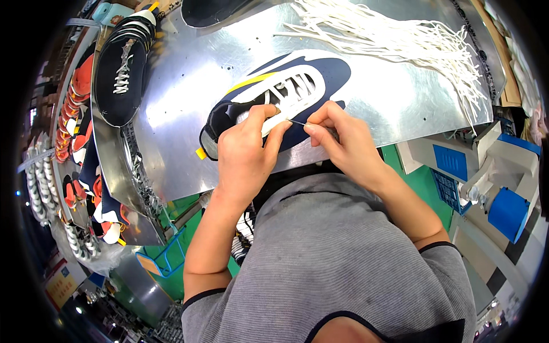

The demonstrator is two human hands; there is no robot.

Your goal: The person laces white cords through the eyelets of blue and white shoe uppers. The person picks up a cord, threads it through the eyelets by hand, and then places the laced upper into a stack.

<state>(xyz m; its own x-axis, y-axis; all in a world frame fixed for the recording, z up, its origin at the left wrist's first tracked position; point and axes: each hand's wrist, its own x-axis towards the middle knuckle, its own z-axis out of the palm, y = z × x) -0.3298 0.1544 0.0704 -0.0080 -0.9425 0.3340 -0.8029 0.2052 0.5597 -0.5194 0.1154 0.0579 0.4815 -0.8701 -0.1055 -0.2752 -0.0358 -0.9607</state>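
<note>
A navy, white and yellow shoe upper lies on the metal table, its toe toward the upper right. White lace crosses its upper eyelets. My left hand pinches the white eyelet edge near the shoe's collar between thumb and fingers. Just right of it, my right hand is closed in a pinch on a thin dark strand or needle-like tool. Its tip reaches the eyelet edge by my left thumb. Whether it is rigid or a thread I cannot make out.
A bundle of loose white laces lies at the far right of the metal table. A black laced upper rests at the left edge, another dark piece at the far side. Red-orange uppers are stacked on the left.
</note>
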